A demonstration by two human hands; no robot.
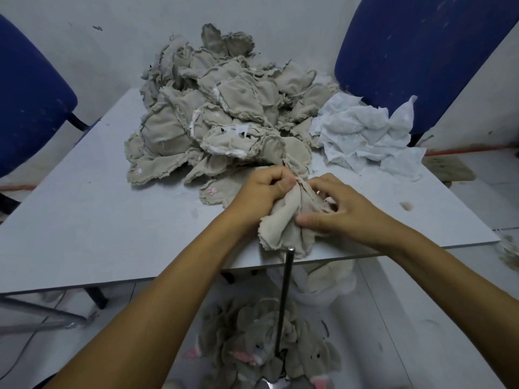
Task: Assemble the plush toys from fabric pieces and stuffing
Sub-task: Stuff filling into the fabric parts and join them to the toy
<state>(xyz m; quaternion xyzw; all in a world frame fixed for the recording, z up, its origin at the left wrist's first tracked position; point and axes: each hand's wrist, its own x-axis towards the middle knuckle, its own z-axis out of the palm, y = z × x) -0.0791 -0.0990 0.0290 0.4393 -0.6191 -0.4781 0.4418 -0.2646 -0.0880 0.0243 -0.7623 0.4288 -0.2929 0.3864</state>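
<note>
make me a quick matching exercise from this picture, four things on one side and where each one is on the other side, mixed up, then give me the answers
Things
1. fabric piece
2. beige pile
3. white sheets
4. metal rod

Places
A. far right of the table
B. upright below the table's near edge
C. held by the left hand and right hand
D. heaped at the middle back

Pairs: 1-C, 2-D, 3-A, 4-B

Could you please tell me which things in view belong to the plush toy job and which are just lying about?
Belonging to the job:
fabric piece, held by left hand and right hand
pile of fabric pieces
metal rod
turned toys on the floor

Lying about:
crumpled white sheets
blue chairs
</note>
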